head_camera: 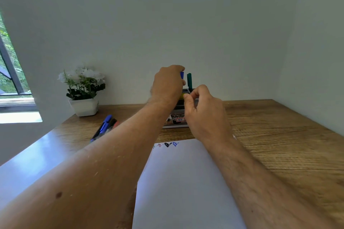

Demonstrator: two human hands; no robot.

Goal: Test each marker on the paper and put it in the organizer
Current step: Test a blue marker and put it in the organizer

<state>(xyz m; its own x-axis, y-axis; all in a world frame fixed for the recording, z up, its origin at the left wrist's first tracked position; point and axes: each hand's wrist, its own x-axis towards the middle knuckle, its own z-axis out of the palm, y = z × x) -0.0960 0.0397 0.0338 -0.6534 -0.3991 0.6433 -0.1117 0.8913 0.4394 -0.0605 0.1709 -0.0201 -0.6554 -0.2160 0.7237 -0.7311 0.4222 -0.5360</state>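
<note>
Nearest you, the paper (186, 182) lies on the desk (279, 135) with test scribbles at its far edge. Beyond — your left hand (167, 84) grips a blue marker (181, 75) above the organizer (176, 119); your right hand (202, 109) pinches something yellow (182, 95) — a green marker (189, 81) stands inside.

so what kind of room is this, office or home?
Probably a home desk nook, though that's a guess. A wooden desk sits in a plain white corner, with a potted white-flowered plant beside a window looking onto greenery. Nothing office-like besides markers and a desk organizer.
</note>
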